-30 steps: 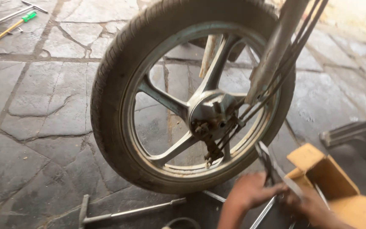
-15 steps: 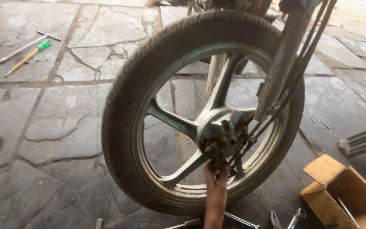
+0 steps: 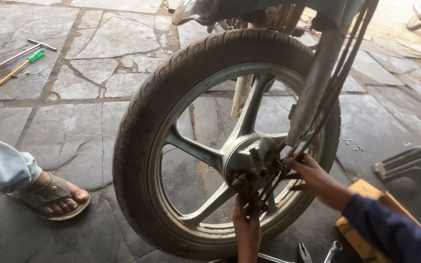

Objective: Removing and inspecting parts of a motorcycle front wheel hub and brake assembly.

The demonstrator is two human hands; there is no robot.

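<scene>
Wheel: one motorcycle front wheel, upright on the stone floor, one black tyre on a pale alloy rim.
Spokes: five cast arms meet at one hub, which sits right of the frame's middle.
Fork and cables: one grey fork leg runs down to the hub; several thin cables run alongside it and cross in front of the rim.
Left hand: the left hand rises from the bottom edge, fingers curled narrowly about the small fittings under the hub; what they pinch is too small to tell.
Right hand: the right hand, in a dark blue sleeve, touches the hub's right side with fingers spread among the cables, holding nothing visible.
Floor tools: one green-handled screwdriver and one long T-bar lie well apart at upper left; pliers and a spanner lie just below the tyre.
Bystander: one sandalled foot stands left of the wheel.
Box: one cardboard box lies at lower right, partly hidden by the sleeve.
</scene>
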